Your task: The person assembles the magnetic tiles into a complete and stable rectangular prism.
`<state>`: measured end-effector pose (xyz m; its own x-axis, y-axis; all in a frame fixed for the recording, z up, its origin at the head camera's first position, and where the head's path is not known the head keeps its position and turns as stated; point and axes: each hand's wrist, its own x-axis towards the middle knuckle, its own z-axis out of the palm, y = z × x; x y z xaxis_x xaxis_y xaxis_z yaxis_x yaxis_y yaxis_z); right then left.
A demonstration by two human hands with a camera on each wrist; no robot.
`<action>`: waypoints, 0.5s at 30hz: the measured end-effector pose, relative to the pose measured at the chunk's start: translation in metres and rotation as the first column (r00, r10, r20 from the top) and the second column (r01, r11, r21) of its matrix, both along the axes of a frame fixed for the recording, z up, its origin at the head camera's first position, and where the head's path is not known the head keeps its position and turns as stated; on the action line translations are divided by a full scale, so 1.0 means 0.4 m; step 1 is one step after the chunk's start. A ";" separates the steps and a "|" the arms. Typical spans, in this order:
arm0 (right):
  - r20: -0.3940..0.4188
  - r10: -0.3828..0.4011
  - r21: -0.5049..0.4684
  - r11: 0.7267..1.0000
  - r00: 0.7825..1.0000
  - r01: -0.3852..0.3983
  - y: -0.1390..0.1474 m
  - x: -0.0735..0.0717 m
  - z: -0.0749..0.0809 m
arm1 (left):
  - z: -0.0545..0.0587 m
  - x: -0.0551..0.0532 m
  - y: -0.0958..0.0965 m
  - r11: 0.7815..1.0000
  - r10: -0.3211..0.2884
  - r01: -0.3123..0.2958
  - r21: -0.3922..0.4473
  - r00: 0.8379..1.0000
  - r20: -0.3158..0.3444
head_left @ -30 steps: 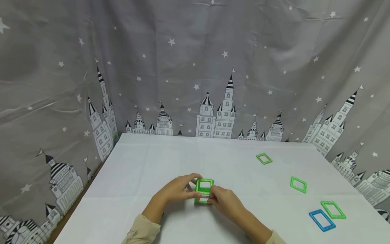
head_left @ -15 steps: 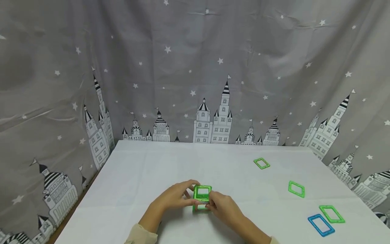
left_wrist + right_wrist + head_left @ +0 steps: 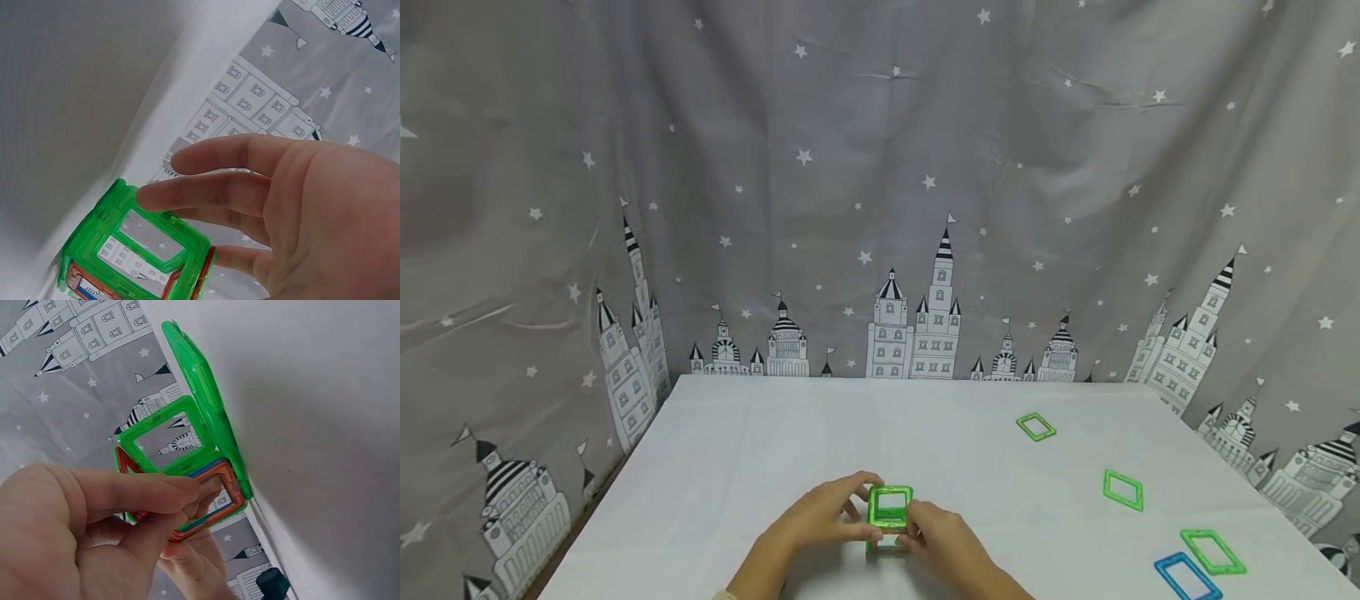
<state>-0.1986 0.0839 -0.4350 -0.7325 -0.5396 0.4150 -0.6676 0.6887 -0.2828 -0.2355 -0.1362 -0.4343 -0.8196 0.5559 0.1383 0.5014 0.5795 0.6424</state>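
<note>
Both hands are on a small box of magnetic tiles (image 3: pixel 891 491) at the near middle of the table. Green frames make up its top and sides, and an orange frame (image 3: pixel 234 486) with a blue edge beside it shows in the right wrist view. My left hand (image 3: pixel 818 518) holds the box from the left, index finger at the far corner and thumb at the near one. One fingertip touches the green frame (image 3: pixel 107 214) in the left wrist view. My right hand (image 3: pixel 951 543) pinches the near right edge between thumb and index finger, hiding part of it.
Loose tiles lie on the white table (image 3: pixel 737 450) to the right: a green diamond (image 3: pixel 1036 427), another green one (image 3: pixel 1123 490), and a green frame (image 3: pixel 1213 552) right by a blue frame (image 3: pixel 1187 577). A grey castle-print curtain (image 3: pixel 850 167) hangs behind and at the sides.
The head view has tilted up, so the table and hands sit lower in it. Both hands stay on the tile box, with little visible movement.
</note>
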 end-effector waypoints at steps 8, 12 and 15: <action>0.197 0.090 -0.038 0.996 0.976 -0.084 0.022 -0.001 -0.003 | -0.027 0.023 -0.004 0.999 -0.008 0.008 0.034 1.000 0.014; 0.377 0.062 -0.087 0.996 0.924 -0.032 0.070 -0.016 0.006 | -0.036 0.032 0.001 0.998 -0.019 0.016 0.063 0.999 0.043; 0.396 0.029 -0.129 0.991 0.918 0.024 0.129 -0.046 0.002 | -0.039 0.036 0.005 0.998 -0.011 0.007 0.055 0.998 0.069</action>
<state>-0.2168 0.1354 -0.4343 -0.8498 -0.5033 0.1566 -0.4840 0.6274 -0.6101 -0.2212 -0.1340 -0.4500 -0.8232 0.5566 0.1116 0.4597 0.5382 0.7064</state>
